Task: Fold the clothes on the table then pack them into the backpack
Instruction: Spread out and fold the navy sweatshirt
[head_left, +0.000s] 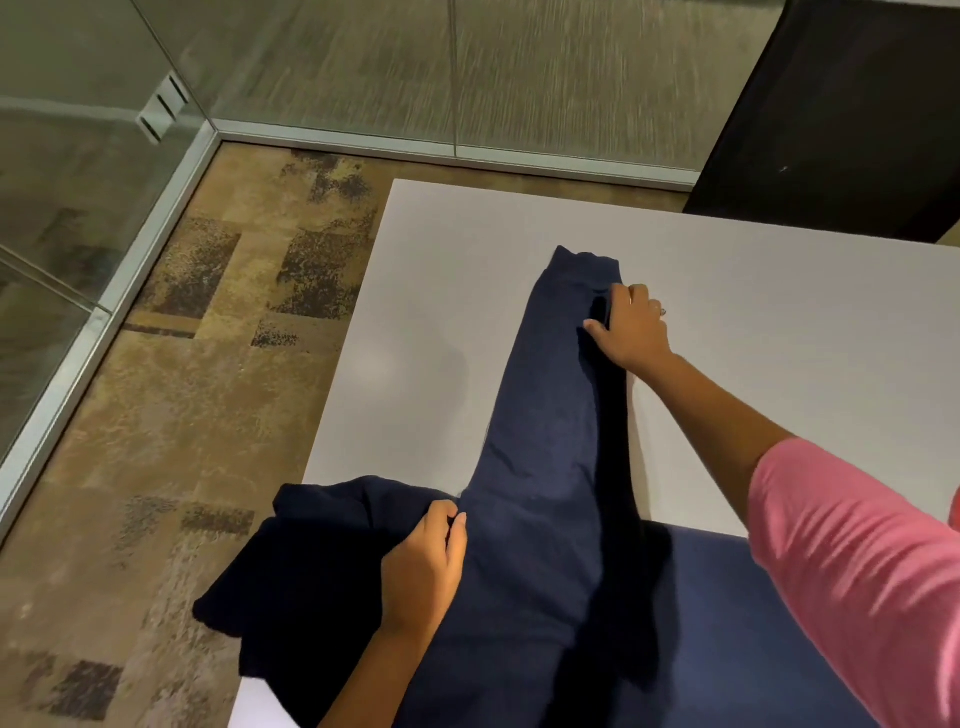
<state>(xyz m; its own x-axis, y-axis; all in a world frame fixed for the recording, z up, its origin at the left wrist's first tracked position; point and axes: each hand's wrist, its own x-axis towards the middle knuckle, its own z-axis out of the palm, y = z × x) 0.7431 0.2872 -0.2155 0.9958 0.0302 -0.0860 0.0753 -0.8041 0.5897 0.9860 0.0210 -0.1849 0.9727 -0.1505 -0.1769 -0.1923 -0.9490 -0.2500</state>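
A navy blue garment lies spread on the white table. One long sleeve runs away from me toward the table's middle, ending in a cuff. Another part hangs over the table's left edge. My right hand rests near the cuff end, fingers pinching the sleeve's right edge. My left hand grips a fold of the cloth at the near left, by the table's edge. No backpack is in view.
Patterned brown carpet lies left of the table. Glass walls with metal frames stand at the left and back. A dark panel rises beyond the table's far right corner.
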